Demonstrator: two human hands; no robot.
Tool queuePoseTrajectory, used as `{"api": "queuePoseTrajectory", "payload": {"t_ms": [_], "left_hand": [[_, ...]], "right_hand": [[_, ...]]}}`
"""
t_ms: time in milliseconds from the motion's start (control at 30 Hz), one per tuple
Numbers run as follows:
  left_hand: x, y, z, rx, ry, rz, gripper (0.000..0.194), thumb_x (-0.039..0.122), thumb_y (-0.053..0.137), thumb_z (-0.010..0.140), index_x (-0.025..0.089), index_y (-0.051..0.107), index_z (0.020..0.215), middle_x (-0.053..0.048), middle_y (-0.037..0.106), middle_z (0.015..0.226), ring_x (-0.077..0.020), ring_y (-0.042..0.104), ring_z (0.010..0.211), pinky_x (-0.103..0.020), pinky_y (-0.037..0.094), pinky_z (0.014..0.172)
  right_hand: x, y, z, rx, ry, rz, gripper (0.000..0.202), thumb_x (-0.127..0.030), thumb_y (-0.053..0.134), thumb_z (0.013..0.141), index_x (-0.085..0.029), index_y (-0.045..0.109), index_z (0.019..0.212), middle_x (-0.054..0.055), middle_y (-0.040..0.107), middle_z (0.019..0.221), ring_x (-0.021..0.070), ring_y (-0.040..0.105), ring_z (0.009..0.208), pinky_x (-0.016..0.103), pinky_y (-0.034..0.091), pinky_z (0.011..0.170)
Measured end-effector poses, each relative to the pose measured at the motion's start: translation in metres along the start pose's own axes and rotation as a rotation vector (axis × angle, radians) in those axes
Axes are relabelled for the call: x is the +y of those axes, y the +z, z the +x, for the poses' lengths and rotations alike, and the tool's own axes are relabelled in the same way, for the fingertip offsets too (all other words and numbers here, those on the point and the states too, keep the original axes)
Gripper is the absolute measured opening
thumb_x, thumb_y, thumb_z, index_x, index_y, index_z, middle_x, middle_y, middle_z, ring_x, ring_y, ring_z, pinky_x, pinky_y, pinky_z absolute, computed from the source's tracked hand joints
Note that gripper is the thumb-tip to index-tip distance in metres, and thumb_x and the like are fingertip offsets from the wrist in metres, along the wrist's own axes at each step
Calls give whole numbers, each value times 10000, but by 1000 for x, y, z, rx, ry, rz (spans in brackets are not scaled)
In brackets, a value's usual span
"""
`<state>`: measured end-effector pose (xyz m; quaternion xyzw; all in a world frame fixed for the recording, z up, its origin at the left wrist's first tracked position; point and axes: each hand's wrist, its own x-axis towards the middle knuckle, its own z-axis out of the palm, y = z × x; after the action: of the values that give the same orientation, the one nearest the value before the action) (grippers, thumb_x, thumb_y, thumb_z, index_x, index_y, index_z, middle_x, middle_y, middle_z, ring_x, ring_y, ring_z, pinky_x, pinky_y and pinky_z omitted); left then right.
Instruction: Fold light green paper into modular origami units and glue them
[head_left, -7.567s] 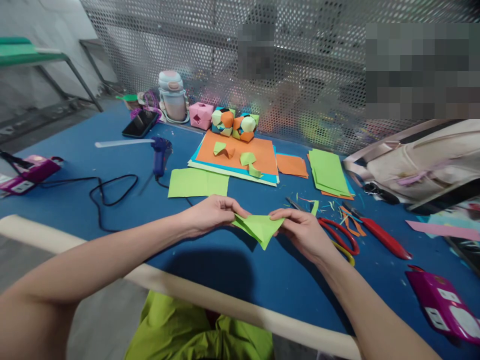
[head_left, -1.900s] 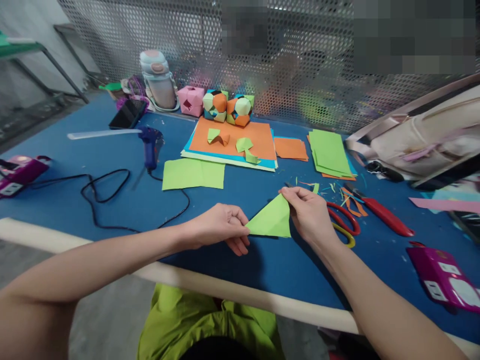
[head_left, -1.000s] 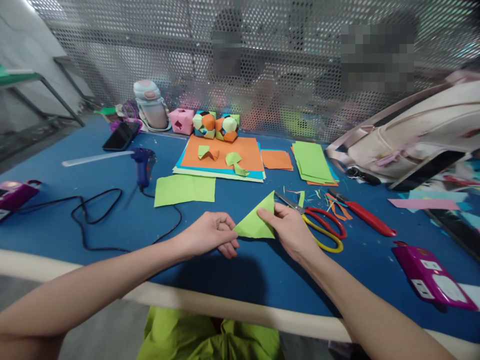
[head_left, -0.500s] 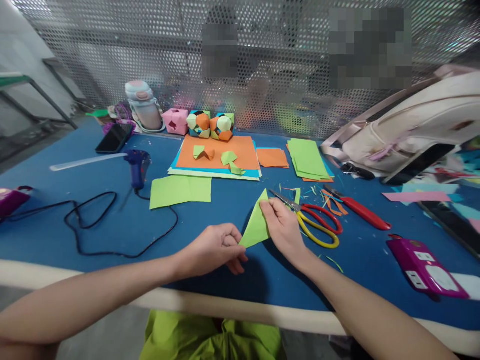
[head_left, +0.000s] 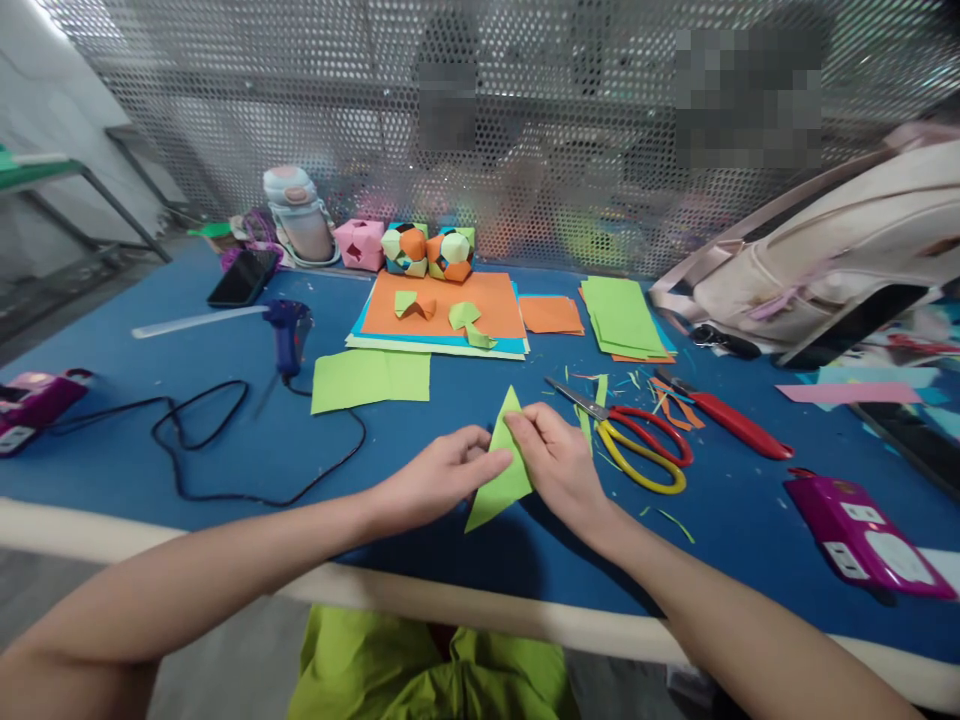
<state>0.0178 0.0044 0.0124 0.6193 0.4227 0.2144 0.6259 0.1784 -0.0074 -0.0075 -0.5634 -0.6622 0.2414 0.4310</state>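
A green paper (head_left: 501,485), folded into a triangle, is held up between my two hands over the front of the blue table. My left hand (head_left: 450,470) pinches its left edge, thumb lying across the front face and fingers behind. On the right side, my right hand (head_left: 559,455) grips the paper near its upper part with thumb and fingers. The paper's sharp tips point up and down to the left. Just right of my right hand lie scissors (head_left: 641,450) with one red and one yellow handle. A green sheet (head_left: 371,380) with a crease lies beyond my left hand.
Orange and other coloured sheets (head_left: 442,300) carry small folded pieces, with paper balls (head_left: 450,253) behind. A blue glue gun (head_left: 286,335) trails a black cord at left. Green sheets (head_left: 622,315), a red-handled cutter (head_left: 739,425), a purple power strip (head_left: 866,530) and a backpack (head_left: 832,240) are at right.
My left hand has moved up from the paper's lower left corner to its left edge. The paper has turned, its lower tip now showing free below. The view has shifted slightly.
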Motion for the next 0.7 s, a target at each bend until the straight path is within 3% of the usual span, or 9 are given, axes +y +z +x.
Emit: {"api": "queuePoseTrajectory", "payload": {"t_ms": [67, 167, 400, 567, 700], "left_hand": [[-4, 7, 0, -33, -82, -45, 341, 512, 445, 828, 174, 457, 784, 37, 546, 537, -104, 528, 423, -202, 389, 398], [-10, 13, -2, 30, -77, -46, 384, 557, 425, 822, 189, 424, 715, 48, 507, 480, -99, 496, 369, -200, 368, 357], [-6, 8, -9, -18, -19, -102, 389, 560, 420, 816, 193, 429, 686, 51, 486, 516, -108, 497, 440, -221, 384, 424], [-6, 5, -2, 117, 145, 57, 349, 461, 453, 837, 175, 416, 640, 55, 381, 583, -84, 394, 566, -206, 333, 528], [-8, 4, 0, 142, 142, 40, 370, 460, 455, 840, 184, 367, 610, 62, 350, 538, -80, 362, 525, -206, 305, 496]], "right_hand": [[-4, 3, -2, -16, 0, 15, 277, -384, 431, 886, -214, 461, 670, -44, 433, 574, 101, 386, 526, 222, 338, 520], [-9, 6, -4, -10, 15, 29, 286, -386, 436, 881, -214, 457, 654, -47, 421, 559, 100, 379, 517, 220, 336, 505], [-9, 3, -3, -18, 18, 42, 292, -397, 443, 878, -210, 481, 658, -45, 425, 556, 100, 384, 516, 218, 336, 497], [-8, 4, -6, -65, 36, 59, 305, -402, 438, 877, -208, 473, 645, -45, 410, 551, 101, 377, 515, 219, 323, 489], [-9, 8, -8, -100, 41, 91, 303, -407, 431, 880, -211, 471, 652, -44, 415, 556, 104, 383, 521, 222, 325, 498]]}}
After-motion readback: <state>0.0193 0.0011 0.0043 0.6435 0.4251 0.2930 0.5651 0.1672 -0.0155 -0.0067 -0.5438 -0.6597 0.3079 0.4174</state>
